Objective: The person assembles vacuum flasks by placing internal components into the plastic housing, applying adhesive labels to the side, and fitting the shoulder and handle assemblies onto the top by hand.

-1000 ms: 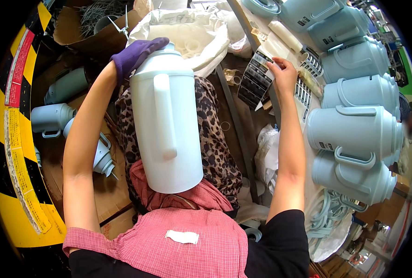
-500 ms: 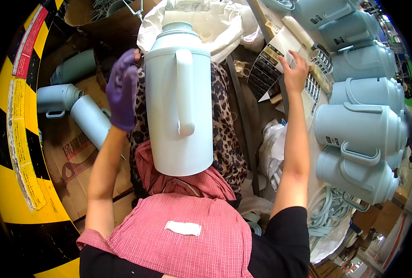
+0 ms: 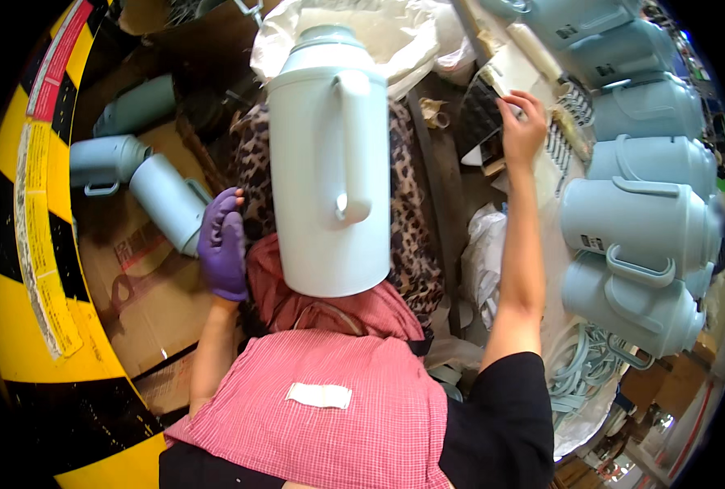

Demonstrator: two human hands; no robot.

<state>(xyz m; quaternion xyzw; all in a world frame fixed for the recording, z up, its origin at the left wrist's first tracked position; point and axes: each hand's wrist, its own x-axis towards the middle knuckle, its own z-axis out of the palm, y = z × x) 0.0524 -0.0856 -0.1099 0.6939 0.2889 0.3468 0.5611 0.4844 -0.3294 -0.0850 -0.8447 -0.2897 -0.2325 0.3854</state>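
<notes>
A pale blue vacuum jug (image 3: pixel 309 187) with a side handle rests on my lap, its neck pointing away from me and its handle facing up. My left hand (image 3: pixel 222 248), in a purple glove with bare fingertips, is beside the jug's lower left side. Its fingers are loosely extended and hold nothing. At the right, my right hand (image 3: pixel 526 130) is bare, its thumb and fingers pinched together at the edge of a sheet of dark labels (image 3: pixel 481 118) on the bench. Whatever lies between those fingertips is too small to make out.
Several pale blue jugs (image 3: pixel 623 216) lie along the right bench, above a bundle of pale blue straps (image 3: pixel 583 371). More jugs (image 3: pixel 167 204) lie on cardboard at the left. A white plastic-lined container (image 3: pixel 411 41) stands beyond my lap. A yellow-black striped edge (image 3: pixel 93 342) borders the left.
My left hand has dropped toward me along the jug's side. My right hand has closed from spread fingers into a pinch at the label sheet. The jug stays on my lap.
</notes>
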